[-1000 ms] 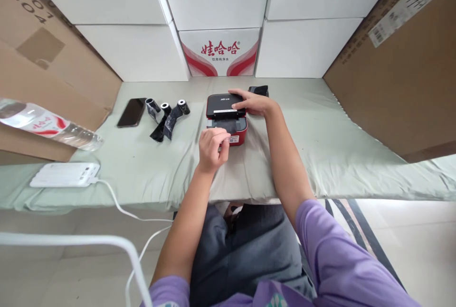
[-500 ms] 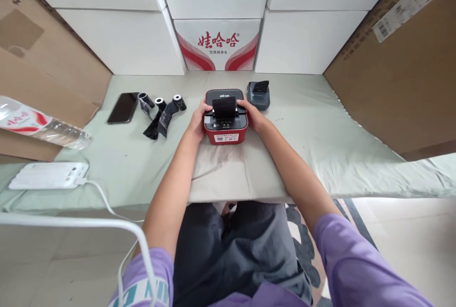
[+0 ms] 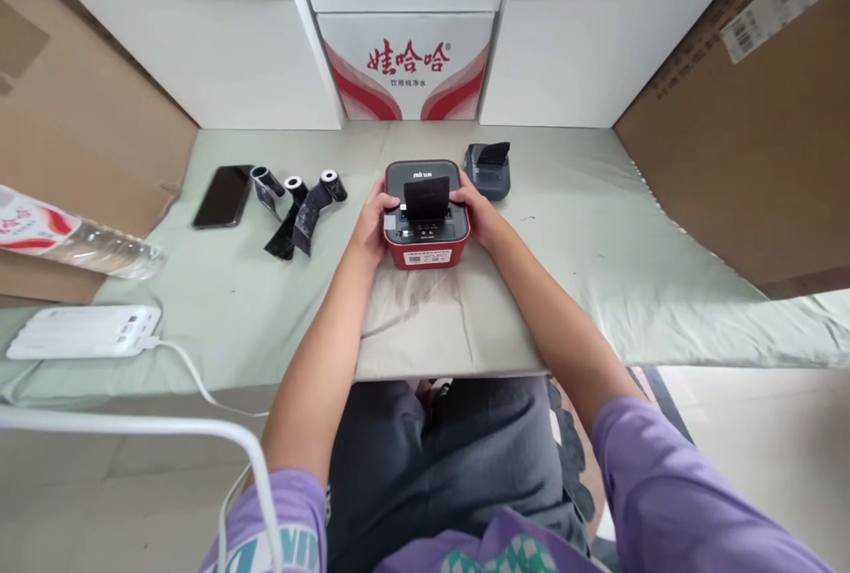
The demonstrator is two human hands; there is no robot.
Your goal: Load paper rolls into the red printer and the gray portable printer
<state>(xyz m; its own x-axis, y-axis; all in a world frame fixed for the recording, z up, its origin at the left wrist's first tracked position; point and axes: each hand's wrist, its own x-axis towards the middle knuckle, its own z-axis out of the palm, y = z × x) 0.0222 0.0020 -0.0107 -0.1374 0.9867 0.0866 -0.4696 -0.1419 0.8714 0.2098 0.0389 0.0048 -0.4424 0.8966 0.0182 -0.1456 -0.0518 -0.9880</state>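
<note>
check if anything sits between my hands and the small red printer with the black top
Nothing visible does. The left hand and right hand already grip the sides of the small red printer with the black top.

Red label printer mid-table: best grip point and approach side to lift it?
Grip the red printer by its left and right side walls, coming in from the near edge, as the left hand and right hand hold it now. It is a low squarish box with flat sides. Probably avoid the top: a black strip sticks up there, above the buttons.
</note>
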